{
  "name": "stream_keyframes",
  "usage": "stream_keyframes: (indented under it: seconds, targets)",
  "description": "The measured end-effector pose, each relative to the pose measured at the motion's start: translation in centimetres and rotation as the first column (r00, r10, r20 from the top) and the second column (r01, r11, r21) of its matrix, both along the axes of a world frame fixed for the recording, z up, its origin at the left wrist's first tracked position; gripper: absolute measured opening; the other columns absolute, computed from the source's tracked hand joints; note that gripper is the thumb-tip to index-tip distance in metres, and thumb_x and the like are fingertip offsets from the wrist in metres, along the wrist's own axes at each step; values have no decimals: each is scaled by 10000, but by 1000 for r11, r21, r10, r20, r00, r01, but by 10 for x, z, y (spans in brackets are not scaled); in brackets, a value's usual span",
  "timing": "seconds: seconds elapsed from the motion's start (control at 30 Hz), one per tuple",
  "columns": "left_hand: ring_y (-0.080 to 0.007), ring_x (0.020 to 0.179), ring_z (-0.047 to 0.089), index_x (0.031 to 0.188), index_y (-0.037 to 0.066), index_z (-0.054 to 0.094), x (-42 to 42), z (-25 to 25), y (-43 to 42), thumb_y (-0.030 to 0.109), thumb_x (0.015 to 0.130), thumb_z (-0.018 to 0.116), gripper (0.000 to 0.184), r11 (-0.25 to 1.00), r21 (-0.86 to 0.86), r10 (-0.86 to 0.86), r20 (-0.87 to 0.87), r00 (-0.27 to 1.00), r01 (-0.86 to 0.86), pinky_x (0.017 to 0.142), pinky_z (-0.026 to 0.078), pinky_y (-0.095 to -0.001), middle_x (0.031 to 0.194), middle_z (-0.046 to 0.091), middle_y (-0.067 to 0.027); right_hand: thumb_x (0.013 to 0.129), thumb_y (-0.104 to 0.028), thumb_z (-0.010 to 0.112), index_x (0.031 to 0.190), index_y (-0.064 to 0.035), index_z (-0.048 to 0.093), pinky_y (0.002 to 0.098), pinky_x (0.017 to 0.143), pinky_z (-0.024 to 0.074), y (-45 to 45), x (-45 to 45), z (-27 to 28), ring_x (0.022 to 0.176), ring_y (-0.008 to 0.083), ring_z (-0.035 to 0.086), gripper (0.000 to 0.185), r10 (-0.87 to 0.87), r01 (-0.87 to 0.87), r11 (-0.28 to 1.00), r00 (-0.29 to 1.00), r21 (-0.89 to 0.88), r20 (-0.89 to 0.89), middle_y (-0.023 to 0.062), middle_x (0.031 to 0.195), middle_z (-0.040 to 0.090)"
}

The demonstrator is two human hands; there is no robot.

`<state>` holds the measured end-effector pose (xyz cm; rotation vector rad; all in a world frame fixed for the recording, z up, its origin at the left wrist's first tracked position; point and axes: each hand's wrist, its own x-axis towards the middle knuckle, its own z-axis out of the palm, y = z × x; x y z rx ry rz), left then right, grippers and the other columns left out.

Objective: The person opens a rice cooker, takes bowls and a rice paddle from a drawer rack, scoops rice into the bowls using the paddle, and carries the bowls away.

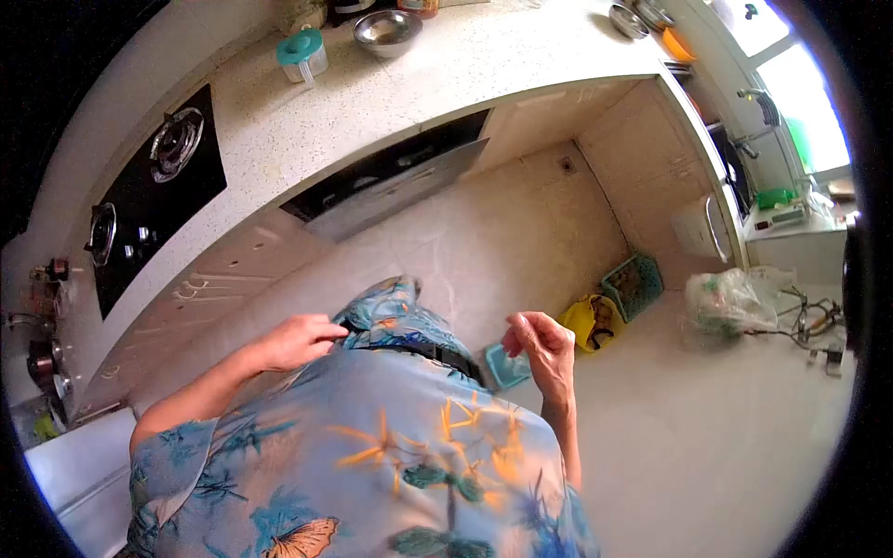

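My left hand (296,342) is at the left side of my waist. Its fingers are bent together, and their tips meet the edge of the patterned blue clothing (391,305); what they hold, if anything, is hidden. A dark band (433,352) crosses the waist between my hands. On the right, my right hand (544,353) is raised with loosely curled fingers, and nothing shows in it. Behind that hand, lower down, a light-blue container (507,367) is on the floor, partly covered by my body.
A yellow bag (592,322) and a green basket (633,285) stand on the floor, near a plastic bag (727,299). The counter (307,130) carries a metal bowl (387,32), a teal-lidded jug (302,56) and a gas hob (158,191). An open drawer-like panel (395,191) juts out below.
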<state>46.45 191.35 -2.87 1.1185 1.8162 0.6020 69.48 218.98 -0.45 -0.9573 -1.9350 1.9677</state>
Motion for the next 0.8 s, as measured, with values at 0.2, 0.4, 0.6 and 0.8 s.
stream_keyframes:
  seconds: [0.2,0.4,0.6,0.8]
  targets:
    - [-326,786,520,940,-14,544,-30,-22,75,25,779,493,173,946,305,-110,-18,994,110,676,416,-391,825,505,-184,858,-152,552,834,40,598,211,508,437,55,-33,-6,552,90,533,199,-59,60,998,998,-19,17,52,633,590]
    - [-369,847,479,913,-45,428,-89,-19,147,233,870,399,283,924,-57,-374,64,925,377,717,386,-429,896,485,-216,847,-143,560,846,38,599,212,511,450,109,-60,2,565,94,555,185,-141,142,990,989,-21,34,59,643,602]
    - [-360,828,443,843,-5,446,-92,-111,185,154,818,370,178,943,-122,-320,-85,944,309,703,357,-452,889,465,-198,854,-166,557,848,36,600,207,503,449,160,-93,-8,568,90,554,206,-111,113,993,992,-38,56,59,648,602]
    - [-450,789,521,838,-28,536,-86,-71,233,59,724,435,175,988,147,79,-253,964,-42,640,437,-488,865,543,-270,856,-184,559,852,28,609,214,510,450,224,-127,-22,573,85,549,218,83,-78,995,994,-66,67,57,648,607]
